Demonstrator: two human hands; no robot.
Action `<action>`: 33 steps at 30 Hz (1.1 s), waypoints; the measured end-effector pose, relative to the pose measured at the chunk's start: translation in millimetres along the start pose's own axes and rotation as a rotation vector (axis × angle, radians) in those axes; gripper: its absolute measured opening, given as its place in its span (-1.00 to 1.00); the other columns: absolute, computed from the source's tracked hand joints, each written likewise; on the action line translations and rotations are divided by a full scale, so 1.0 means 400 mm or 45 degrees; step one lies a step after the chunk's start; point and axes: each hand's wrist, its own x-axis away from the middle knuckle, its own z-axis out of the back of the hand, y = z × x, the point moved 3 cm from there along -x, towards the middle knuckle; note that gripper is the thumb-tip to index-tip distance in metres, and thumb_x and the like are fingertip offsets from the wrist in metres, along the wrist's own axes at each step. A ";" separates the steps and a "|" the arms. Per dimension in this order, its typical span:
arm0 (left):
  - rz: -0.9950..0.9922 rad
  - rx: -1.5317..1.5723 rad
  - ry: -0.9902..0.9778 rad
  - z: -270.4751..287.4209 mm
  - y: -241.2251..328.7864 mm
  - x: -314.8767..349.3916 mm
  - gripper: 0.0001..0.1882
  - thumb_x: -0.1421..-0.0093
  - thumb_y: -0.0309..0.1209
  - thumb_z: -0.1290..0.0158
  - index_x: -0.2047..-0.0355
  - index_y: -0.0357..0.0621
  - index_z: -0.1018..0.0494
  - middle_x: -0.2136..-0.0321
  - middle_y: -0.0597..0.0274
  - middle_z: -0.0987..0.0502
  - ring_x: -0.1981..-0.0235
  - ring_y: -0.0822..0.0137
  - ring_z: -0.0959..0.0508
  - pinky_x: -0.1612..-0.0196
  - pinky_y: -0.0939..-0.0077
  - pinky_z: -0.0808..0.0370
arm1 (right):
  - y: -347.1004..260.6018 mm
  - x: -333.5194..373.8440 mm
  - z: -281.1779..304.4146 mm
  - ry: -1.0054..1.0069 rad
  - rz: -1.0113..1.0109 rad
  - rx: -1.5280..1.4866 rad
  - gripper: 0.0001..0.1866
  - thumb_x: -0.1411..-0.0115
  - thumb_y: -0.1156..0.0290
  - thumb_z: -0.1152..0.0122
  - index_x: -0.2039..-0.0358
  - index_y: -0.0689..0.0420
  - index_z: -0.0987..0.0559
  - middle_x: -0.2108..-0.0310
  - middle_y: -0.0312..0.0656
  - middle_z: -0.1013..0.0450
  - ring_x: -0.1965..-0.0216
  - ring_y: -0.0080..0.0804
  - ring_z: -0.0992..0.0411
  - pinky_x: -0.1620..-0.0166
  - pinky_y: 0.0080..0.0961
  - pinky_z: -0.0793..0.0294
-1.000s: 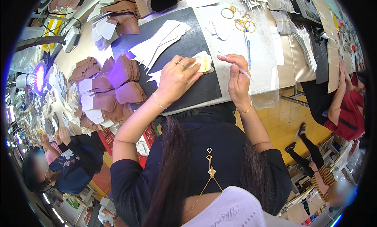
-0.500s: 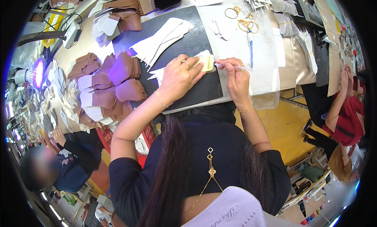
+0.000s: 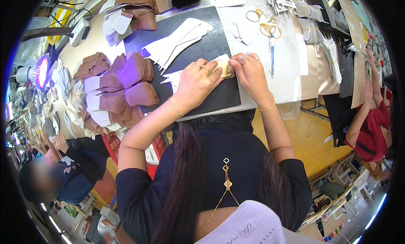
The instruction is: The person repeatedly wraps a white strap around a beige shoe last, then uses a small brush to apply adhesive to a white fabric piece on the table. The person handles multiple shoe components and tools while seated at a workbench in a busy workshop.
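Observation:
My left hand (image 3: 195,85) presses a small pale yellow template (image 3: 223,67) down with its fingers. Beneath it lie white cut pieces (image 3: 172,78) with narrow strips at one end, on a black mat (image 3: 202,101). Pinched in my right hand (image 3: 254,78) is a slim, pale pen-like tool (image 3: 243,57). Its tip is hidden by my fingers, beside the template's right edge. Farther up the mat, more white cut pieces (image 3: 179,39) lie fanned out.
Stacks of brown and white cut pieces (image 3: 141,94) crowd the left. Gold-coloured rings (image 3: 270,31), a blue pen (image 3: 272,60) and small white pieces (image 3: 242,33) lie on the pale tabletop. Bundled white strips (image 3: 311,31) sit at right. A co-worker in red (image 3: 371,138) is at far right.
My right hand has moved left and slightly up, closer to my left hand, and the pen-like tool has swung upward. My left hand stays on the template.

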 end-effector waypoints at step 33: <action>0.540 1.353 0.773 0.232 -0.168 0.047 -0.58 -0.07 -0.62 -0.29 0.05 -0.24 -0.45 0.08 0.15 -0.52 0.16 0.41 -0.53 0.06 0.56 -0.49 | -0.051 0.066 -0.063 0.204 0.109 -0.047 -0.81 -0.37 0.40 -0.06 0.05 0.12 -0.51 0.13 -0.05 -0.45 0.28 -0.19 -0.56 0.23 -0.41 -0.54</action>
